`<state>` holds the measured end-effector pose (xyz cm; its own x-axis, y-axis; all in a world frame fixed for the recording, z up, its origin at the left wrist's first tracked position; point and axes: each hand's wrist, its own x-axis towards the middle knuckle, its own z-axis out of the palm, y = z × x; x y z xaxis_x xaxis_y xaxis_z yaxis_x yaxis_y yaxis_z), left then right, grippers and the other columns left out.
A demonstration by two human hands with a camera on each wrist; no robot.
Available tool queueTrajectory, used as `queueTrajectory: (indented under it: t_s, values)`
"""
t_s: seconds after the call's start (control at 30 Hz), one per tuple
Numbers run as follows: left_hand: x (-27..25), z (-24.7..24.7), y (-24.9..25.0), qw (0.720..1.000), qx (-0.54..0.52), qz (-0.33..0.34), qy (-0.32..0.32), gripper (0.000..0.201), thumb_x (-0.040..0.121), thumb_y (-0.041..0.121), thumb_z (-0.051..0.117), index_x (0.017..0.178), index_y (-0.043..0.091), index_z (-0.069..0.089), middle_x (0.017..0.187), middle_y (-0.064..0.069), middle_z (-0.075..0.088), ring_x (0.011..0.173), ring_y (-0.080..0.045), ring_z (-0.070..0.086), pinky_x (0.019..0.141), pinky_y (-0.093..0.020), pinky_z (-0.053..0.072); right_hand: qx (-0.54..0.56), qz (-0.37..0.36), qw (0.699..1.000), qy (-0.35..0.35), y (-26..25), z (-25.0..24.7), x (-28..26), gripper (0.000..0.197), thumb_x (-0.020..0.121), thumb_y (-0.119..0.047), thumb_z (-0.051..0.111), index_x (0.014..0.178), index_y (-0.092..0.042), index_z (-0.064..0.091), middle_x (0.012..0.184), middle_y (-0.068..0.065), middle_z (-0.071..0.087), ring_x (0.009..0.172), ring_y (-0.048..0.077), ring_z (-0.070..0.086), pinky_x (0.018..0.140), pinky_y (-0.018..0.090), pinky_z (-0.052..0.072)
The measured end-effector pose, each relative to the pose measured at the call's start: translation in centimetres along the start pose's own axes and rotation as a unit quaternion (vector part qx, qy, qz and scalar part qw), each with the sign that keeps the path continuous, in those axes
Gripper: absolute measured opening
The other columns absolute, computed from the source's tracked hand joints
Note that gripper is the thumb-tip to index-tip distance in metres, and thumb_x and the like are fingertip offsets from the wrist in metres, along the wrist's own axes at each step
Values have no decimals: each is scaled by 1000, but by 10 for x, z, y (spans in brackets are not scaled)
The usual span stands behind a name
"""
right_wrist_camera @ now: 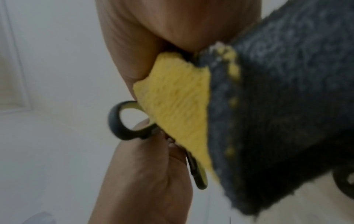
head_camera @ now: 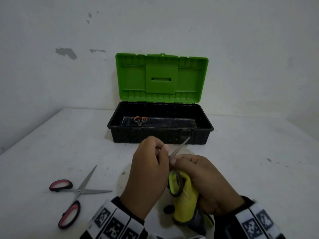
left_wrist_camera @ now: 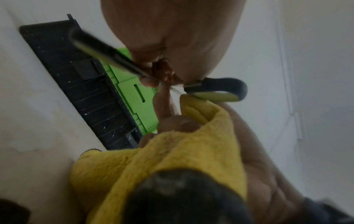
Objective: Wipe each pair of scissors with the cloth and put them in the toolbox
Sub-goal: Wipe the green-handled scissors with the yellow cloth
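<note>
White scuffed tabletop [head_camera: 241, 152] and a stained wall fill the head view. We see the left hand [head_camera: 146, 178] curled on the yellow-handled scissors [head_camera: 178, 149] near the pivot, blades pointing away toward the toolbox [head_camera: 160, 133]. The right hand [head_camera: 207, 183] clamps the cloth [head_camera: 186, 200] and its thumb and forefinger pinch the blade too. The hands are touching, just short of the box. Beyond both hands the box is open, green ribbed lid up, black dusty tub. Orange-handled scissors [head_camera: 140, 120] already lie inside at its left end. Left of the left hand, pink-handled scissors [head_camera: 76, 192] lie spread open on the table. Our read: one pair done, one mid-wipe, one untouched.

Left wrist view, blurry: the left hand [left_wrist_camera: 182, 37] has fingers curled at the pivot of the scissors [left_wrist_camera: 220, 87], whose dark loop has a yellow-green inner lining; the other handle streaks toward the box [left_wrist_camera: 76, 75]. Below sits the cloth [left_wrist_camera: 172, 159], fluffy yellow pile, bunched.

Right wrist view, also soft: the right hand [right_wrist_camera: 153, 37] grips the cloth [right_wrist_camera: 178, 106], yellow terry on one face, dark grey nap on the other, yellow stitched edge. One rounded handle loop of the scissors [right_wrist_camera: 118, 121] pokes out beside it, above the left hand [right_wrist_camera: 143, 174]. Blades not visible here.
</note>
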<state>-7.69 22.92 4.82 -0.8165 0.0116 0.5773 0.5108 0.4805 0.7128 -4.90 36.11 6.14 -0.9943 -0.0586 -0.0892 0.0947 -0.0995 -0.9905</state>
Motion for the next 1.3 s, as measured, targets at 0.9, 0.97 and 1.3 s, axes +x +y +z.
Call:
queueTrajectory:
  t_s: [0.9, 0.97, 1.3]
  values:
    - [17, -44, -6, 969, 17, -154, -192, 88, 44, 69, 82, 119, 43, 43, 98, 4, 56, 79, -6, 58, 61, -20, 47, -85, -98, 991, -24, -9, -33, 13, 20, 78, -18, 76, 97, -12, 73, 96, 10, 75, 90, 24, 71, 83, 39, 56]
    - [21, -41, -2, 973, -12, -154, -173, 82, 40, 64, 87, 108, 42, 46, 93, 3, 55, 73, -7, 55, 59, -18, 42, -103, -114, 988, -17, -11, -32, 17, 17, 78, -20, 77, 94, -16, 74, 95, 7, 75, 89, 22, 70, 81, 38, 55]
    - [37, -26, -10, 957, -168, -235, -24, 53, 59, 23, 91, 96, 17, 53, 87, -7, 63, 51, -14, 55, 48, -24, 48, -121, -123, 983, 53, -16, -36, 27, 11, 80, -23, 76, 90, -19, 76, 79, -2, 75, 73, 10, 70, 63, 21, 52]
